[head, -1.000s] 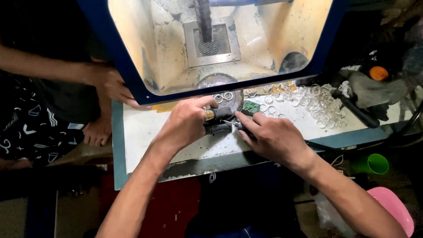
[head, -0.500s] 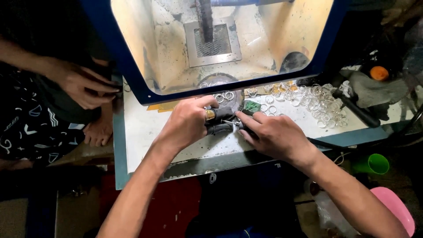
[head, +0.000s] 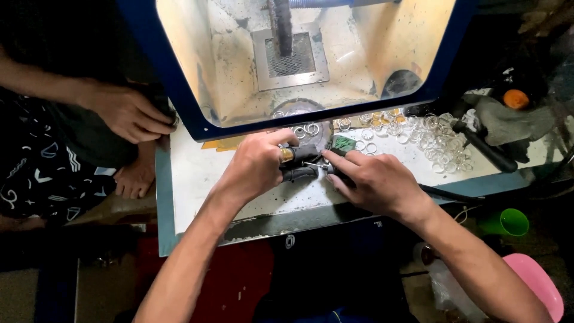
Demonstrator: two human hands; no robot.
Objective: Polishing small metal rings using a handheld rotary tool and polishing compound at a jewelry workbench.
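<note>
Both hands meet at the front lip of a blue-framed cabinet (head: 179, 90) on a white bench top (head: 197, 173). Left hand (head: 257, 167), a gold ring on one finger, is curled shut around a dark handpiece (head: 299, 170), the knuckles turned toward the cabinet opening. Right hand (head: 373, 182) lies just to the right of it, fingers drawn together around the tool's thin metal tip (head: 314, 165), where the fingertips seem to pinch something too small to make out. A black cable (head: 454, 194) trails away from under that hand, along the bench edge.

Loose metal rings (head: 430, 140) are scattered to the right below the cabinet's lower frame, with a few more (head: 308, 128) lying just above the hands. A small green piece (head: 344, 143) sits between them and the right fingers. Beyond the rings, further right of the cabinet, rest a black-handled tool (head: 487, 152) and a grey cloth (head: 508, 122). A green cup (head: 508, 222) and a pink tub (head: 535, 284) stand lower, off the bench.

To the cabinet's left, another person's hand (head: 128, 113) rests apart from the work.

Fine work like this looks best served by bracing both wrists on the bench, keeping the tip steady and the grip light.
</note>
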